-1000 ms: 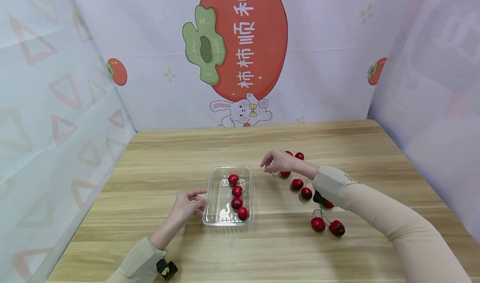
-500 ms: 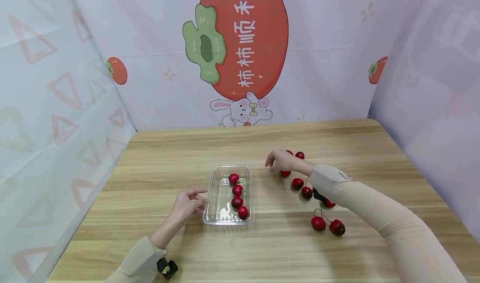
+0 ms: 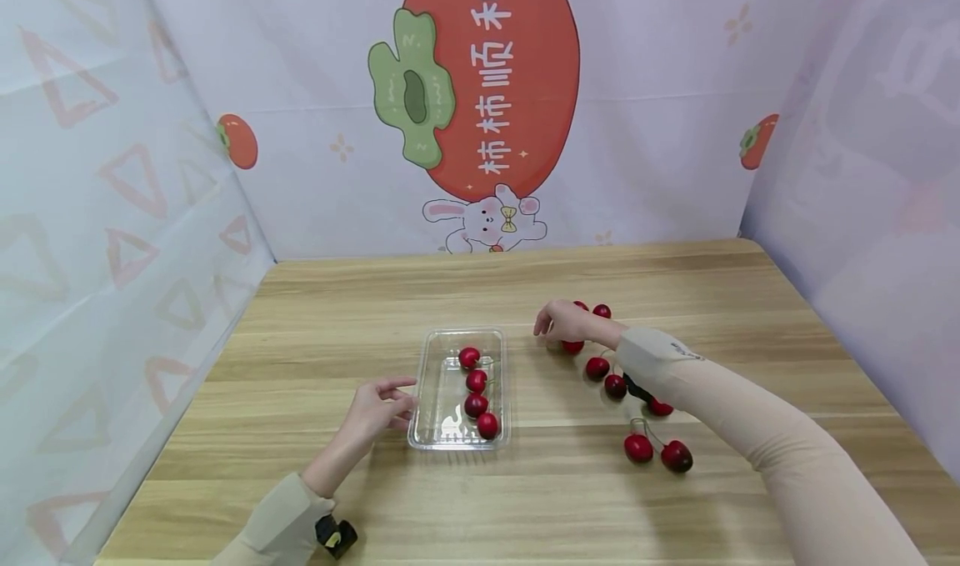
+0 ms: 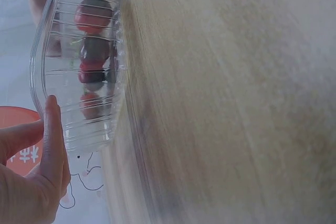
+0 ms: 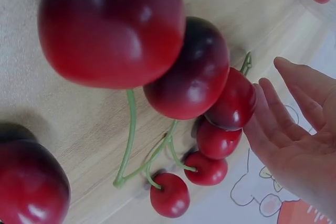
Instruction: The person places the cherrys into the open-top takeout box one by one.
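Note:
My left hand (image 3: 377,406) rests its fingertips on the left side of a clear plastic box (image 3: 421,408). In the left wrist view its fingers (image 4: 52,135) lie nearly straight against the box wall. Several red cherries (image 3: 476,405) lie in a row along the box's right half. My right hand (image 3: 561,323) hovers low over the table, right of the box, partly covering a cherry (image 3: 573,347). In the right wrist view that hand (image 5: 299,124) is spread, thumb apart, holding nothing, beside a dark red cherry (image 5: 233,100) with a green stem.
Several more stemmed cherries lie on the wooden table (image 3: 337,299) to the right, including a joined pair (image 3: 677,456) nearest the front. My right forearm (image 3: 750,416) passes over some of them. A printed cloth (image 3: 660,132) stands behind the table.
My right hand has shifted slightly right, away from the box and closer to the loose cherries. The left hand and the box have stayed in place.

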The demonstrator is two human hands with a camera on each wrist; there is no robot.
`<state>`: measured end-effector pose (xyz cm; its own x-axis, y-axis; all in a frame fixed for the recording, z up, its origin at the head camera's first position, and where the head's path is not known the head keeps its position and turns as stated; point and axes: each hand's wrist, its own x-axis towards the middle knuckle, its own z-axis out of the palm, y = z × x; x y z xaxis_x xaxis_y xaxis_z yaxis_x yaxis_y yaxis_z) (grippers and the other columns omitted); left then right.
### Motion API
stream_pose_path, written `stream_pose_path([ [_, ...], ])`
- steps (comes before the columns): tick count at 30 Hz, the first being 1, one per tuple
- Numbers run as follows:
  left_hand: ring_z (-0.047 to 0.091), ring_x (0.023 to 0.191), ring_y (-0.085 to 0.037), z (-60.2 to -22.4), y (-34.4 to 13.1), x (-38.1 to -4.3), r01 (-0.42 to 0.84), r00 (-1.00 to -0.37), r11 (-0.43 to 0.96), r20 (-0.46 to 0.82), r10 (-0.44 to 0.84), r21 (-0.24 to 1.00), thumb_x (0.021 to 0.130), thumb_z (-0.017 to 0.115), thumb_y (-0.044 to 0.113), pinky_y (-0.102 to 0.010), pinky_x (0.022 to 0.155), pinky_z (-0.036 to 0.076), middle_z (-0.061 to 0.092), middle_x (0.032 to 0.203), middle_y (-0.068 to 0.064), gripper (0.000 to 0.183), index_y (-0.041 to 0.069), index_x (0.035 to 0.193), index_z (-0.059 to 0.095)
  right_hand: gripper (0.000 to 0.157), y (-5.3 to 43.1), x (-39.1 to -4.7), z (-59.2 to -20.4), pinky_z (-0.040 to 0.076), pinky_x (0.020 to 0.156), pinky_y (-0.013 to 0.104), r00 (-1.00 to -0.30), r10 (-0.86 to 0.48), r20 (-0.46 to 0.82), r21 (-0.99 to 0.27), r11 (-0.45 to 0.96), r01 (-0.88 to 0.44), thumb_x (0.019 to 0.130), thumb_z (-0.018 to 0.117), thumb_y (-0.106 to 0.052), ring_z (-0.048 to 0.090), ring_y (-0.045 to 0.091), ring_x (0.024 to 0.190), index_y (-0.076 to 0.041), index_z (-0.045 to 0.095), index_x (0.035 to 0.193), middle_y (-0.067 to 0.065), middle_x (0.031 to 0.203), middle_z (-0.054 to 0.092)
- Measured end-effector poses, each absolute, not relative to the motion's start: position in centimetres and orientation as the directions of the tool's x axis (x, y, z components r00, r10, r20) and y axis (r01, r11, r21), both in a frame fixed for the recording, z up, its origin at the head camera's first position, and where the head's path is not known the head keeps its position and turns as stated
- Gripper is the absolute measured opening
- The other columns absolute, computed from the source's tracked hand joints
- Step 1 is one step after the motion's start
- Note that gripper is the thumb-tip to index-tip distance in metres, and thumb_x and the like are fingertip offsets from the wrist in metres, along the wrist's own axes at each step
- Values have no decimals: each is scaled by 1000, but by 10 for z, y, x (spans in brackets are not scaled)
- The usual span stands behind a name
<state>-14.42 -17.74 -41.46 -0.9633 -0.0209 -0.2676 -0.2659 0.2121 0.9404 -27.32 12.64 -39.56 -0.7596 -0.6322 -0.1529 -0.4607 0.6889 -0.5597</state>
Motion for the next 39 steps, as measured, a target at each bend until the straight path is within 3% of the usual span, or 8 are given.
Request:
stream_pose_path([
  [4, 59, 57, -15, -414, -177, -144, -264, -964, 209, -266, -19, 942, 76, 58, -9, -29, 54, 55, 58, 69, -6, 35, -12, 111, 52, 11, 128, -278, -401, 53, 64, 28, -752, -640, -157, -578, 677, -456, 74, 62, 7, 59, 22, 75, 4, 66, 83, 13, 80, 64],
  [11, 58, 56, -15, -414, -177, -144, -256, -966, 204, -257, -20, 945, 75, 58, -9, -29, 53, 55, 59, 69, -7, 36, -13, 110, 52, 10, 136, -306, -436, 51, 59, 22, -683, -723, -105, -610, 589, -529, 70, 68, 0, 58, 12, 69, -8, 68, 76, 1, 73, 64],
  [18, 59, 57, -16, -415, -177, -145, -266, -963, 211, -269, -16, 941, 75, 58, -9, -28, 55, 55, 58, 69, -5, 36, -12, 111, 52, 10, 131, -295, -424, 54, 67, 30, -733, -657, -175, -578, 671, -463, 69, 67, 6, 61, 21, 75, 1, 67, 79, 10, 77, 65],
  [23, 58, 57, -15, -415, -177, -145, -268, -962, 205, -271, -15, 941, 75, 57, -10, -28, 54, 55, 59, 69, -6, 36, -12, 111, 52, 8, 138, -314, -449, 52, 59, 23, -695, -706, -140, -588, 624, -515, 71, 70, -2, 59, 12, 69, -8, 67, 75, 0, 73, 64],
  [30, 57, 56, -15, -415, -177, -145, -263, -964, 211, -264, -22, 941, 76, 57, -9, -29, 54, 55, 59, 69, -6, 35, -12, 111, 52, 13, 130, -289, -419, 53, 64, 28, -744, -649, -159, -547, 685, -481, 69, 61, 11, 59, 20, 73, 2, 66, 78, 11, 75, 64],
  [39, 57, 57, -15, -415, -176, -145, -261, -965, 217, -262, -24, 941, 76, 57, -9, -29, 53, 55, 59, 69, -7, 35, -12, 111, 53, 15, 129, -283, -417, 52, 64, 25, -774, -613, -158, -517, 719, -464, 70, 61, 13, 58, 18, 71, 3, 66, 79, 10, 76, 64],
])
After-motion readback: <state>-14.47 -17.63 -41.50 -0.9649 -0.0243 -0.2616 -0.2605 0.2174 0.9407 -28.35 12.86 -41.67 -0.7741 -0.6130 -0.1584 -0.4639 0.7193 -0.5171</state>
